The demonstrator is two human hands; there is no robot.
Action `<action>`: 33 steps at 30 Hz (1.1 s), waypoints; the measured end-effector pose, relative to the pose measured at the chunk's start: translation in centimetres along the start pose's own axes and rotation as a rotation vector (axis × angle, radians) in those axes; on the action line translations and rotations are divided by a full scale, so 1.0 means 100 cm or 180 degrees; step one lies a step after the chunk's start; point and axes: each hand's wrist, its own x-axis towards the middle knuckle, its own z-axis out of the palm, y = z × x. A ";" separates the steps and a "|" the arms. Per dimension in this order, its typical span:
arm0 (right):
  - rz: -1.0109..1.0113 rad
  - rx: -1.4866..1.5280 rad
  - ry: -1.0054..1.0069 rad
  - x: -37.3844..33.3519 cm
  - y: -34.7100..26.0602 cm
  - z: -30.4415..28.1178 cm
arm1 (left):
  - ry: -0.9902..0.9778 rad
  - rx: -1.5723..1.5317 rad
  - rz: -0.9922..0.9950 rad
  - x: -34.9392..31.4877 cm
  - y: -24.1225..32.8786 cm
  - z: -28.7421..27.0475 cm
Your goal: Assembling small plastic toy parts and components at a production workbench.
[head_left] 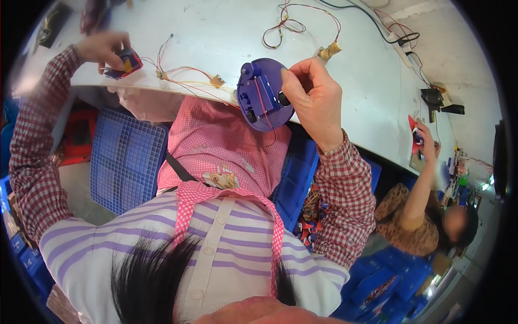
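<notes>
Between the thumb and fingers of my right hand (317,97) is a round purple plastic housing (274,116), tilted over the front edge of the table. Small black parts, a raised purple compartment and a thin red wire show on its face. My left hand (107,48) reaches out to the far left, its fingers closed on a small red, blue and yellow piece (130,62) at the table edge. Between the hands lies a small circuit board (217,81) with thin red and yellow wires (183,70) trailing along the table edge.
The white table (210,32) bears a yellowish cylindrical part (329,51) with coiled wires, and dark blurred items at the far left. Blue crates (127,162) stand below the table. At the right a co-worker's hand (426,141) holds a red item.
</notes>
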 end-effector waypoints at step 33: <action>-0.1144 0.0432 0.1137 -0.036 0.050 0.023 | 0.0136 0.1396 -0.0346 0.076 0.071 -0.020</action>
